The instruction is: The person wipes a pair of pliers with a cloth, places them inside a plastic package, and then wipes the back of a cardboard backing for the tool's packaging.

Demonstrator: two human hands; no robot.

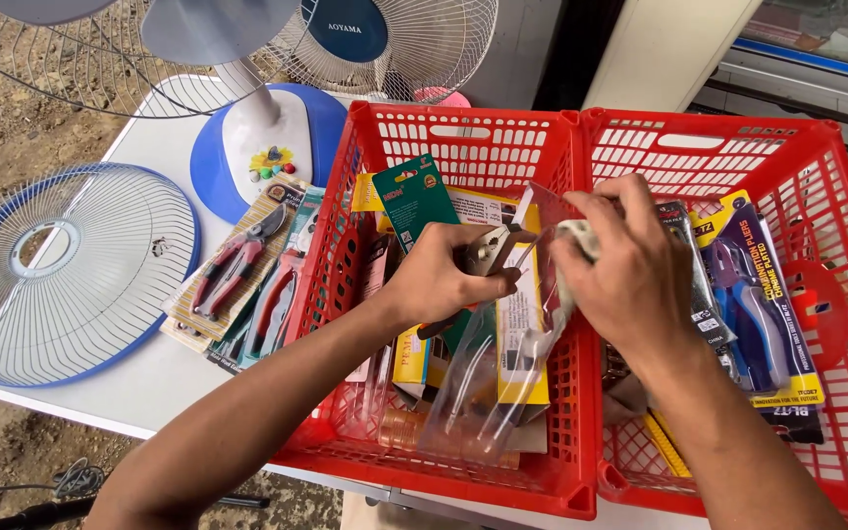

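The left hand (439, 275) is gripping a metal tool (491, 250) above the left red basket (463, 137), over the clear packet (473, 383) and carded tools lying in it. The right hand (625, 260) is clenching a pale cloth (573, 245) and pressing it against that tool. Blue-handled pliers (748, 304) are lying in the right red basket (817, 147), while carded pruners (238, 265) and a fan grille (61, 270) are resting on the white surface (164, 378) to the left.

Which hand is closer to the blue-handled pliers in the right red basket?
The right hand. It is over the right basket, just beside the blue-handled pliers. The left hand is over the left basket, farther away.
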